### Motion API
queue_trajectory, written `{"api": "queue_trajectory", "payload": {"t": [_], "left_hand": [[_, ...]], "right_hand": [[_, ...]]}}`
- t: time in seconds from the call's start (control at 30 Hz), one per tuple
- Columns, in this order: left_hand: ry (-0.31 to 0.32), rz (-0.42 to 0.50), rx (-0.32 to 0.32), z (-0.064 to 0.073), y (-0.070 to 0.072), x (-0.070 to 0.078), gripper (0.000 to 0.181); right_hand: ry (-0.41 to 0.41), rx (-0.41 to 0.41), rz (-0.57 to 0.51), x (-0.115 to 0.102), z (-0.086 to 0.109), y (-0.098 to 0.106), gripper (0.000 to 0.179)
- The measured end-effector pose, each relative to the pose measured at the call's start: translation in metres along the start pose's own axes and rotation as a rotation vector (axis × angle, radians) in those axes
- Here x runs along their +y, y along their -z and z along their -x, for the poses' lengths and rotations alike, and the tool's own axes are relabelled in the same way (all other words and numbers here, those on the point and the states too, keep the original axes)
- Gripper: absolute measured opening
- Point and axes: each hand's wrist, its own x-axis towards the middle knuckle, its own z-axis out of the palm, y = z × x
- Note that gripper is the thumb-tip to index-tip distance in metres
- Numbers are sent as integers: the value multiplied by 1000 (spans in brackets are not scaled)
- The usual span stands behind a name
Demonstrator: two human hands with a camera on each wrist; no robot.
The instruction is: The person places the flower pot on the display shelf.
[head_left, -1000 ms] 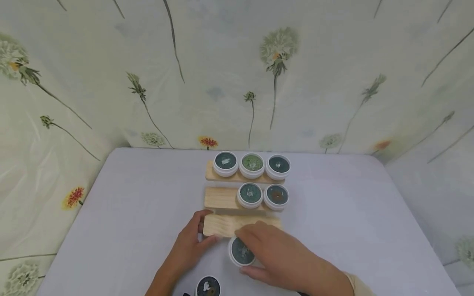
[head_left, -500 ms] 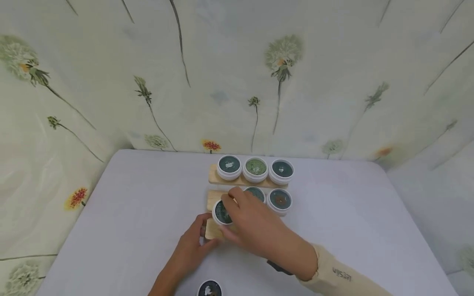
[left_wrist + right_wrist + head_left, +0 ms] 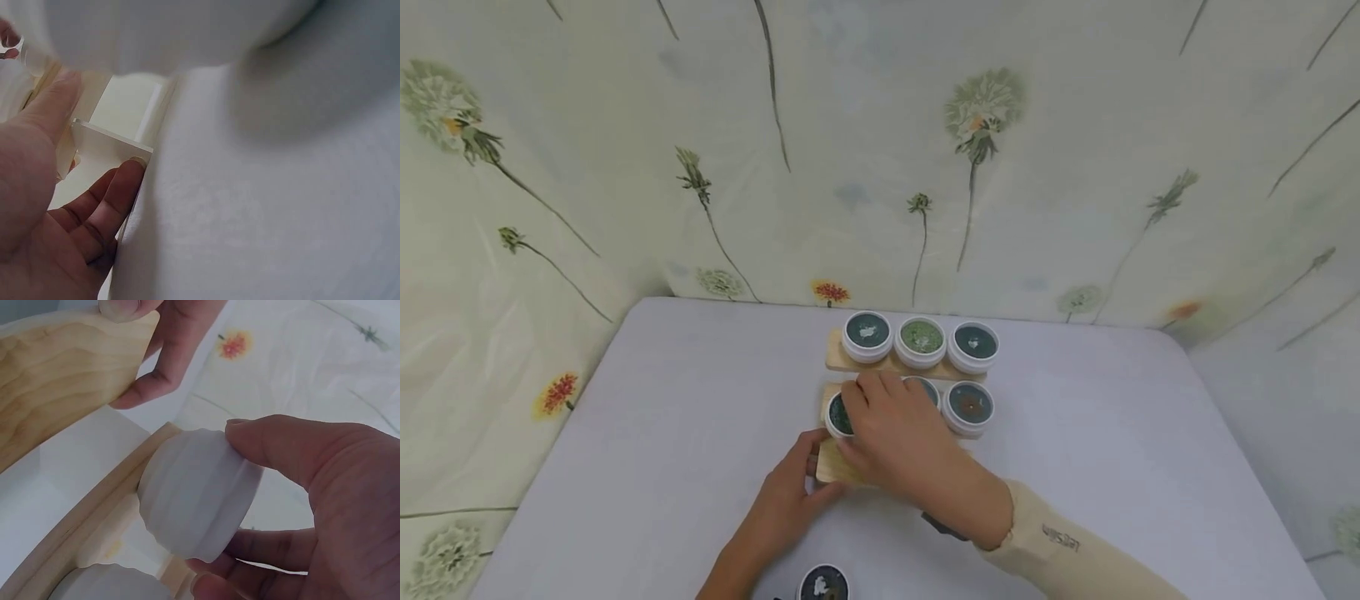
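Observation:
A tiered stand with wooden shelves point(image 3: 833, 463) stands mid-table in the head view. My left hand point(image 3: 786, 492) grips the left end of its lowest shelf, thumb in front; in the left wrist view its fingertips point(image 3: 134, 165) touch a white panel under the wood. With my right hand point(image 3: 910, 446) I hold a small white ribbed pot point(image 3: 197, 494), dark green on top, at the left end of the middle shelf. The right wrist view has it against the shelf's wooden edge point(image 3: 81, 515). My right hand partly hides a neighbouring pot point(image 3: 931, 390); another pot point(image 3: 968, 404) sits right of that.
On the top shelf stand three similar pots, the middle one point(image 3: 921, 337) lighter green. A loose pot point(image 3: 823, 585) is on the white table point(image 3: 647, 467) at the near edge of view. Behind hangs a flower-printed cloth point(image 3: 850, 150).
My right hand has carried the pot from in front of the lowest shelf up and left to the middle shelf's left end. The left hand has kept its place on the stand.

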Motion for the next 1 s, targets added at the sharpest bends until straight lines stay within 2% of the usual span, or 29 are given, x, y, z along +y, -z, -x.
{"api": "queue_trajectory", "payload": {"t": [0.23,0.5,0.87,1.0], "left_hand": [[-10,-1,8,1,1,1,70],[-24,-1,4,2,2,0,71],[-8,-22,0,0,2,0,72],[1,-14,-11,0,3,0,71]], "right_hand": [[-50,-48,30,-1,-3,2,61],[-90,-43,38,2,-4,-1,64],[-123,32,30,3,-4,-5,63],[-82,119,-34,0,1,-5,58]]}}
